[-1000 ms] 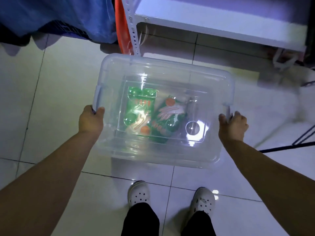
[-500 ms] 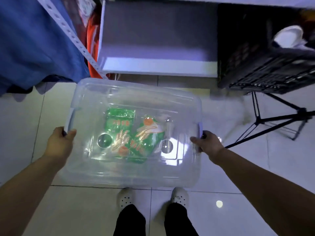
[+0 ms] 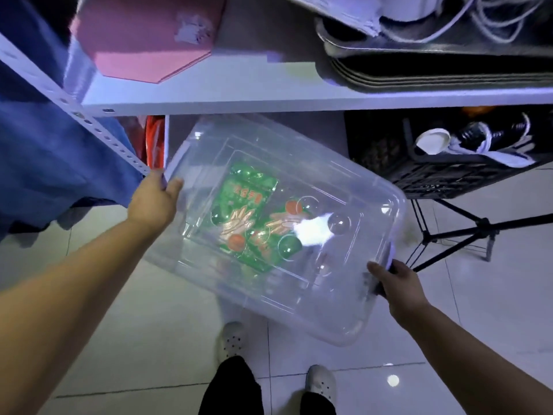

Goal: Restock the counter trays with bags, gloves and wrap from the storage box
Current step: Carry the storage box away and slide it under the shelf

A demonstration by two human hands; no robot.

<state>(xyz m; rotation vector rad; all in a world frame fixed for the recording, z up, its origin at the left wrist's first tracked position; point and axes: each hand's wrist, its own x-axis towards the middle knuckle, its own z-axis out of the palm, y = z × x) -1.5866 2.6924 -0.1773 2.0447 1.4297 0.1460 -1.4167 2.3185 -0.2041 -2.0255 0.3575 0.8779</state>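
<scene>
I can read almost nothing here. The two green packets (image 3: 248, 217) inside the clear storage box (image 3: 353, 313) carry a band of orange characters near the top, but they are too blurred for me to make out.

We see a clear, colourless storage box (image 3: 344, 295) in the middle of the frame, with a bright white glare patch on its lid. Through it show two green packets (image 3: 248, 217) printed with pale hand shapes and orange-red discs. At the upper left lies a pink sheet (image 3: 143, 40) on a white shelf (image 3: 269, 100), beside blue cloth (image 3: 45, 145) along the left edge. A black crate (image 3: 434, 172) sits at the right. The floor (image 3: 149, 339) is pale glossy tile with dark grout lines. At the bottom we see white perforated shoes (image 3: 232, 339) and black trousers (image 3: 230, 387).
</scene>
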